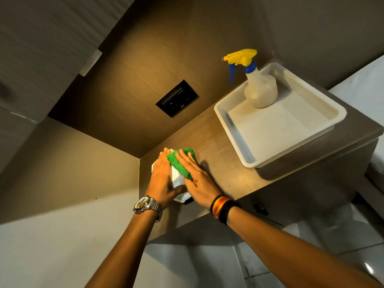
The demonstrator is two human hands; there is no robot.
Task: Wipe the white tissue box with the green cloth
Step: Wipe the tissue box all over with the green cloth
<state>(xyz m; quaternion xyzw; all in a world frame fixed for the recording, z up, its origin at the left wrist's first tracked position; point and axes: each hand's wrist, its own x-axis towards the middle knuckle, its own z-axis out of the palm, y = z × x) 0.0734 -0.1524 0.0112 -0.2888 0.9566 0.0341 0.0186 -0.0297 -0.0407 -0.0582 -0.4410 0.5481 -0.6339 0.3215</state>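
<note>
White tissue box (177,179) sits in the back-left corner of the wooden counter (224,156), hard against the side wall. Left hand (164,179) wraps its left side, steadying it; right hand (195,175) lies flat, fingers spread, pressing the green cloth (179,161) onto the top. Risk, I'd say: a hard sideways stroke could skid the light box out of that hold, or drag cloth into the slot and snag tissues. Further right, a spray bottle (259,88) stands in a white tray (234,132). No readable writing or brand anywhere.
</note>
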